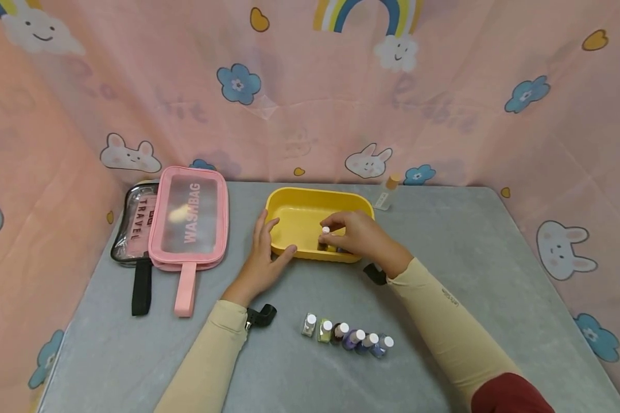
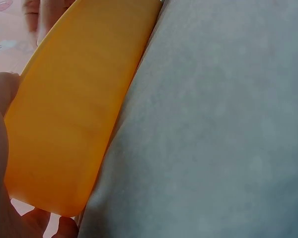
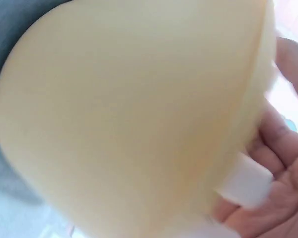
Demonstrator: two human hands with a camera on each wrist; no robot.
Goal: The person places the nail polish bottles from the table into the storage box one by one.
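L hand (image 1: 260, 261), fingers spread, touches the L end of a yellow rectangular plastic tray w/ rounded corners (image 1: 294, 223), thumb at the near rim. R hand (image 1: 364, 238), thumb and index finger pinching the white cap of a small dark nail-polish-type bottle (image 1: 325, 230), over the tray's near R part; whether the bottle touches the tray floor cannot be told. Other contents there are partly hidden by the R hand. Near the front of the grey cloth-covered table (image 1: 470, 241): a row of six small white-capped glass bottles, assorted colours (image 1: 353, 339). Beside the tray's far R corner: a clear bottle w/ wood-coloured cap (image 1: 384, 197). At L: a pink-edged clear pouch marked "WASHBAG" (image 1: 188, 218), overlapping a black-edged clear pouch marked "TRAVEL" (image 1: 134, 223). Behind: pink printed cloth (image 1: 299, 86).
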